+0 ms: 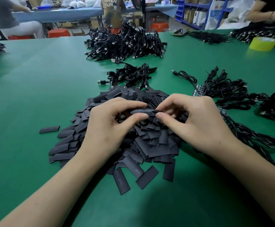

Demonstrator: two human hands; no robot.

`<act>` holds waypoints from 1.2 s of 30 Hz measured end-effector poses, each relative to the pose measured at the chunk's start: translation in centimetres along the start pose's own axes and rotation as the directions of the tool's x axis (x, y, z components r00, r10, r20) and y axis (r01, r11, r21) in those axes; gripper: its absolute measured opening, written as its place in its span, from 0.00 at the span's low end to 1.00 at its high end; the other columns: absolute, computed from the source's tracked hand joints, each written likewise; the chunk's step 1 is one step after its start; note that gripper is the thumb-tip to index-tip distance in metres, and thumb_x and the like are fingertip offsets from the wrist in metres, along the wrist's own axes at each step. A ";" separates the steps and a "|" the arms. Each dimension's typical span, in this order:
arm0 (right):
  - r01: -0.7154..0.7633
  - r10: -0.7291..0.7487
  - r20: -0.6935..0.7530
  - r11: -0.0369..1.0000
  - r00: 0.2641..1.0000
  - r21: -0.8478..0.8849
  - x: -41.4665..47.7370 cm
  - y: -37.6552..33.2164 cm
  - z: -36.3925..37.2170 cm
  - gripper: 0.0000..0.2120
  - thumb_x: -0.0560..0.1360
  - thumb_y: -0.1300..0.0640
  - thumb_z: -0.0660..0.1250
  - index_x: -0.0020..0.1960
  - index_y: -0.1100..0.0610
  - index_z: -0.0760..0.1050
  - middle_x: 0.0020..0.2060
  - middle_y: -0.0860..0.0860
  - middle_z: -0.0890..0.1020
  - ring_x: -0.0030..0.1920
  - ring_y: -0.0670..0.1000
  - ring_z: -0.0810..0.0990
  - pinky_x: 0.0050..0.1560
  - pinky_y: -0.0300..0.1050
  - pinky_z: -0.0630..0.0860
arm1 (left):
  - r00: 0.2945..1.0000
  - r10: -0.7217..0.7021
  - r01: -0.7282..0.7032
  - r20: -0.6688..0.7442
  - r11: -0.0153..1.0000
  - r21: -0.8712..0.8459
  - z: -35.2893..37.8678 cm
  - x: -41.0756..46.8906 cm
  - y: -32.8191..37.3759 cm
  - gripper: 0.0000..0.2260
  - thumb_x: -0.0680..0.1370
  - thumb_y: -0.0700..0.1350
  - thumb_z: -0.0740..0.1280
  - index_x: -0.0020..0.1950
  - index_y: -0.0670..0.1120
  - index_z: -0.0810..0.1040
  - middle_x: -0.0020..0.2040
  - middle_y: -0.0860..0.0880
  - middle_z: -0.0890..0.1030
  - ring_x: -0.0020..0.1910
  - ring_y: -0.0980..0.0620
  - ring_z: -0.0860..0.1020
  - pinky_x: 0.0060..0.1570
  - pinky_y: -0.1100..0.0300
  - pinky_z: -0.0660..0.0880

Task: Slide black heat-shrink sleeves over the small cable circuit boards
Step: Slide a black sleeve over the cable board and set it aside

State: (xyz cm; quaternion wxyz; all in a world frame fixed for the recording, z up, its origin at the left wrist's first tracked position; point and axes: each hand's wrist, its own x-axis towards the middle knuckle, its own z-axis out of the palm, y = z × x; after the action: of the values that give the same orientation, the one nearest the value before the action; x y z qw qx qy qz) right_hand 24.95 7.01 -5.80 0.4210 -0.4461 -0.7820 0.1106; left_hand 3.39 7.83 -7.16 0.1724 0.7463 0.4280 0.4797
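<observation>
Over a heap of flat black heat-shrink sleeves (pixel 149 145) on the green table (pixel 35 95), my left hand (pixel 110 126) pinches one black sleeve (pixel 143 110) between thumb and forefinger. My right hand (pixel 197 122) pinches the sleeve's right end, where something thin sticks out; whether a board sits inside is hidden. Black cables with small blue circuit boards (pixel 198 90) lie to the right, one cable running under my right hand.
A small bundle of USB cables (pixel 131 76) lies behind the sleeves and a large cable pile (pixel 125 43) farther back. A yellow tape roll (pixel 263 43) stands far right. More cables (pixel 274 105) lie at the right edge. Other people sit around the tables.
</observation>
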 end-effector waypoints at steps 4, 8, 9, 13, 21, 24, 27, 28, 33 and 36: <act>-0.015 0.015 -0.045 1.000 0.999 -0.002 -0.1 -0.2 0.2 0.02 0.74 0.58 0.75 0.45 0.52 0.83 0.35 0.42 0.83 0.37 0.45 0.82 0.40 0.40 0.78 | 0.985 -0.075 0.071 -0.157 0.997 -0.032 -0.2 0.0 0.1 0.13 0.71 0.51 0.79 0.54 0.51 0.87 0.42 0.56 0.85 0.39 0.57 0.81 0.44 0.68 0.74; -0.022 0.021 -0.053 0.999 0.998 -0.031 -0.1 -0.2 0.3 0.02 0.74 0.59 0.76 0.45 0.53 0.83 0.33 0.41 0.82 0.36 0.45 0.81 0.39 0.34 0.75 | 0.980 -0.076 0.076 -0.183 0.997 -0.005 0.1 -0.1 0.3 0.10 0.72 0.49 0.78 0.53 0.51 0.87 0.43 0.59 0.86 0.39 0.61 0.81 0.45 0.68 0.75; -0.022 0.020 -0.054 0.999 0.998 -0.040 -0.1 -0.2 0.3 0.03 0.74 0.58 0.76 0.44 0.53 0.83 0.33 0.42 0.82 0.36 0.46 0.81 0.38 0.33 0.75 | 0.982 -0.060 0.066 -0.181 0.997 0.026 0.1 -0.1 0.3 0.10 0.73 0.49 0.78 0.53 0.50 0.87 0.44 0.60 0.86 0.40 0.63 0.81 0.45 0.70 0.74; -0.020 0.016 -0.052 0.998 0.998 -0.061 -0.2 -0.3 0.4 0.03 0.75 0.58 0.76 0.44 0.52 0.83 0.33 0.42 0.81 0.36 0.46 0.80 0.37 0.34 0.74 | 0.985 -0.011 0.030 -0.173 0.993 0.110 0.2 -0.2 0.4 0.11 0.74 0.50 0.77 0.53 0.49 0.87 0.45 0.60 0.85 0.41 0.69 0.79 0.46 0.74 0.71; -0.044 0.041 -0.046 0.997 0.998 -0.062 -0.3 -0.4 0.4 0.03 0.74 0.59 0.76 0.44 0.52 0.83 0.33 0.41 0.81 0.37 0.45 0.80 0.37 0.30 0.72 | 0.991 -0.009 0.031 -0.132 0.987 0.160 0.2 -0.2 0.5 0.13 0.74 0.53 0.75 0.56 0.50 0.87 0.45 0.58 0.86 0.42 0.62 0.81 0.46 0.68 0.76; -0.090 0.089 -0.058 0.996 0.994 -0.016 0.0 -0.6 0.2 0.03 0.74 0.58 0.76 0.44 0.52 0.83 0.32 0.41 0.81 0.35 0.44 0.80 0.36 0.30 0.73 | 0.994 -0.032 0.048 -0.105 0.987 0.153 0.4 -0.1 0.5 0.17 0.76 0.57 0.74 0.62 0.52 0.85 0.49 0.59 0.85 0.47 0.62 0.81 0.50 0.63 0.78; -0.205 0.219 -0.114 0.971 0.969 0.124 0.6 -0.7 -0.7 0.04 0.75 0.59 0.75 0.43 0.52 0.83 0.30 0.46 0.83 0.29 0.43 0.79 0.34 0.31 0.72 | 0.998 -0.037 0.047 -0.059 0.980 0.192 0.6 -0.2 0.5 0.22 0.76 0.61 0.70 0.67 0.54 0.82 0.52 0.60 0.84 0.51 0.59 0.80 0.54 0.54 0.79; -0.251 0.275 -0.133 0.952 0.952 0.177 1.0 -0.8 -1.1 0.04 0.75 0.59 0.75 0.43 0.52 0.83 0.30 0.48 0.84 0.28 0.44 0.80 0.33 0.32 0.74 | 0.998 -0.036 0.045 -0.046 0.978 0.204 0.6 -0.2 0.4 0.22 0.77 0.62 0.68 0.67 0.54 0.81 0.52 0.60 0.84 0.51 0.58 0.80 0.54 0.54 0.79; -0.513 0.564 -0.023 0.767 0.826 0.385 6.4 0.6 -2.4 0.03 0.77 0.59 0.73 0.48 0.59 0.83 0.29 0.49 0.84 0.26 0.46 0.79 0.31 0.37 0.77 | 0.998 -0.056 0.060 -0.027 0.970 0.235 0.6 -0.2 0.1 0.18 0.78 0.60 0.69 0.64 0.55 0.83 0.51 0.61 0.83 0.51 0.59 0.78 0.55 0.61 0.76; -0.632 0.681 0.044 0.651 0.731 0.419 11.9 2.2 -1.4 0.09 0.77 0.62 0.73 0.54 0.66 0.81 0.33 0.53 0.83 0.24 0.45 0.78 0.29 0.36 0.77 | 0.999 -0.048 0.049 -0.012 0.974 0.222 0.8 -0.3 0.2 0.17 0.78 0.60 0.69 0.63 0.55 0.84 0.51 0.61 0.83 0.53 0.59 0.79 0.55 0.57 0.78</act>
State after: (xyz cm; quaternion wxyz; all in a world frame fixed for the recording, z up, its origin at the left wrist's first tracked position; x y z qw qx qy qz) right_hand 24.41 17.40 0.52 0.4801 -0.6068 -0.5000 0.3890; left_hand 4.10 7.53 -7.56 0.0984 0.7486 0.4976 0.4270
